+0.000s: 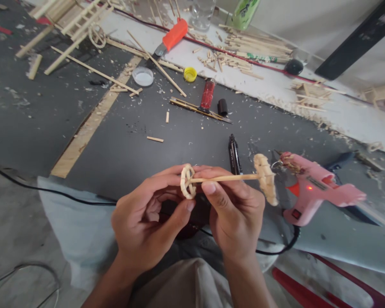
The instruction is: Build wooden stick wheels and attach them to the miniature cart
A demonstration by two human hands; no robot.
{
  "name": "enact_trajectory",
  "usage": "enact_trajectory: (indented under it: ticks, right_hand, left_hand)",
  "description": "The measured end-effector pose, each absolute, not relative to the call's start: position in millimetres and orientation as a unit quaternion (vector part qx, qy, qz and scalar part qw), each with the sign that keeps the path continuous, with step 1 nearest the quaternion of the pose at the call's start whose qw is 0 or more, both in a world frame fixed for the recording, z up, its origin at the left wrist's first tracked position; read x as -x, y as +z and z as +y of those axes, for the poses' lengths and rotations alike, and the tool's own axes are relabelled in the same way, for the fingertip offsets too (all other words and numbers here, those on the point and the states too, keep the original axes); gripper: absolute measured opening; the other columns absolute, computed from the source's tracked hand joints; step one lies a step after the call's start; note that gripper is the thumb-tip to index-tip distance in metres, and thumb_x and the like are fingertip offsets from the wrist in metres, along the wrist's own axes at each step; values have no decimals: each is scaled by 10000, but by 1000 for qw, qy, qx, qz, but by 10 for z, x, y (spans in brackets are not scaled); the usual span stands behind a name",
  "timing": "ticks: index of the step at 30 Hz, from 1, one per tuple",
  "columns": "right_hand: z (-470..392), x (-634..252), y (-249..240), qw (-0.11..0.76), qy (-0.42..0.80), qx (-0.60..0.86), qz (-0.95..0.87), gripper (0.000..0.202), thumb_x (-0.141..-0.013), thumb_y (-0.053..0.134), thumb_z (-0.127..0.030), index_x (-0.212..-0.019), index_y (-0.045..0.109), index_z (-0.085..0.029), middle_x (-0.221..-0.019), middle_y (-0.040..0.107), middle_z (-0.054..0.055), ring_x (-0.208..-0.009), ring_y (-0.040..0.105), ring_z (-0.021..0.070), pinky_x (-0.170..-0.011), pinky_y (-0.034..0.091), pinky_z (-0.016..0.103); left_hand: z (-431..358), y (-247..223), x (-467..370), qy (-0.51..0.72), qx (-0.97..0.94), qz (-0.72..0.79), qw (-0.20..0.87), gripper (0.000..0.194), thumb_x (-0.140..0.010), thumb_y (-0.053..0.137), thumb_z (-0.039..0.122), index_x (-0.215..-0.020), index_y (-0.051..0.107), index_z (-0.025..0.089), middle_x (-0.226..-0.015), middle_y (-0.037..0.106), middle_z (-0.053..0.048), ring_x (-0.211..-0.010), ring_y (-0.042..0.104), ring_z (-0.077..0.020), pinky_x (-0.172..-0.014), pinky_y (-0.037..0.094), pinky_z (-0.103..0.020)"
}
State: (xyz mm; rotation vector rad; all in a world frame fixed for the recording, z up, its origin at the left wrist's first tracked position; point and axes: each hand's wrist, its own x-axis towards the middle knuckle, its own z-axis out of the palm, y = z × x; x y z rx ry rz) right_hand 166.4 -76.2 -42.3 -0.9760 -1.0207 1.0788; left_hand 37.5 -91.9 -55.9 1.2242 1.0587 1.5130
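Note:
Between my hands is a small wooden wheel (pixel 183 183) with spokes, joined to a thin wooden stick (pixel 226 178). At the stick's right end sits a second wooden wheel (pixel 265 179), seen nearly edge-on. My left hand (pixel 147 218) pinches the left wheel's rim between thumb and fingers. My right hand (pixel 234 209) grips the stick between thumb and forefinger, close to that wheel. A black marker (pixel 234 155) lies just beyond my right hand. To the right rests a pink glue gun (pixel 311 186) with a lit red light.
A red lighter (pixel 207 95), craft knife (pixel 218 115), yellow cap (pixel 190 74), clear lid (pixel 143 76) and orange-handled cutter (pixel 175 35) lie farther back. A wooden stick model (pixel 80 25) stands at the upper left. Several sticks (pixel 259 45) lie piled along the back.

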Motion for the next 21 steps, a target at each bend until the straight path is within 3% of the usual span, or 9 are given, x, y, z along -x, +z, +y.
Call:
enact_trajectory:
  ticks: [11,21]
  right_hand:
    - [-751,-1654,-424,631,455,440,-449,175,-930,772,-204,-999,853,-343,-980,835,2,-1015,791,235,-922,663,412]
    - [-756,-1658,-428,631,468,426,-449,235,-950,742,-157,-1023,847,-354,-1002,828,-22,-1053,777,221,-968,642,409]
  left_hand:
    - [-922,-574,-383,615,-498,430,435,408,-853,798,67,-1205,752,270,-1292,768,-66,-966,797,-210,-749,702,-272]
    - [-926,-573,-373,615,-493,424,446,433,-856,796,60,-1221,751,287,-1303,764,-54,-944,800,-195,-756,688,-261]
